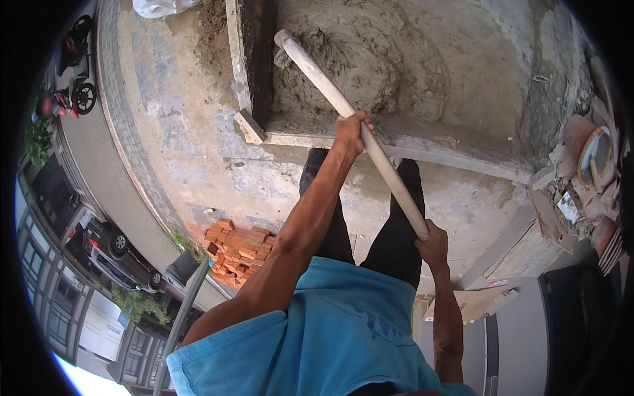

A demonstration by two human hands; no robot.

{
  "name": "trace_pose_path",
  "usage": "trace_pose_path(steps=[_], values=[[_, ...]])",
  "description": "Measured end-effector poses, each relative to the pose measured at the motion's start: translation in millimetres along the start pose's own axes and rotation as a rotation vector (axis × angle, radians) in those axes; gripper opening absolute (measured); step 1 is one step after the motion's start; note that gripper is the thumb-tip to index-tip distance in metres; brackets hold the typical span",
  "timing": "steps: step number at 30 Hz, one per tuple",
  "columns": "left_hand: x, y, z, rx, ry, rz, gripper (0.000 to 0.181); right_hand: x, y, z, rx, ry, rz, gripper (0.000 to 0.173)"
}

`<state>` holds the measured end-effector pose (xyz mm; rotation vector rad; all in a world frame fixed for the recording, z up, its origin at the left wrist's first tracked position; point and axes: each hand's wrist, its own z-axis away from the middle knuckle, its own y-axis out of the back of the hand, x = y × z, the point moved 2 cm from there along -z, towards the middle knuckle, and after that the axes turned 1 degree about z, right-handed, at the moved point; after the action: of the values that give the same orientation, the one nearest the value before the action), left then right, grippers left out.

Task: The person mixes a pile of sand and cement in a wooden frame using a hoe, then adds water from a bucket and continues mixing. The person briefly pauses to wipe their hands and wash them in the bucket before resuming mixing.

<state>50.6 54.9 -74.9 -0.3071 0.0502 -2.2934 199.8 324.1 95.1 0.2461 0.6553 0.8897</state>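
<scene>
My left hand (352,131) grips the middle of a long, pale wooden tool handle (322,81). Around its near end my right hand (432,243) is closed, lower and further right. The handle slants up and left over wet grey mortar (361,64). Its far end reaches the mortar's left edge, where any blade is hidden. The mortar lies heaped in a shallow mixing box with board sides (317,140). The near board runs just in front of my legs, and the handle crosses above it.
A stack of orange bricks (242,250) sits behind me to the left. Broken rubble (574,173) and a round-rimmed container (594,156) lie at right. A white sack (161,7) is at upper left. A parked car (116,252) and motorcycles (74,96) line the street.
</scene>
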Motion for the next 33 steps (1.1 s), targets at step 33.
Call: trace_pose_path(steps=[33], values=[[89,92,-53,0.122,-0.084,-0.560,0.015,-177,-106,12,-0.361,-0.274,-0.553,0.039]])
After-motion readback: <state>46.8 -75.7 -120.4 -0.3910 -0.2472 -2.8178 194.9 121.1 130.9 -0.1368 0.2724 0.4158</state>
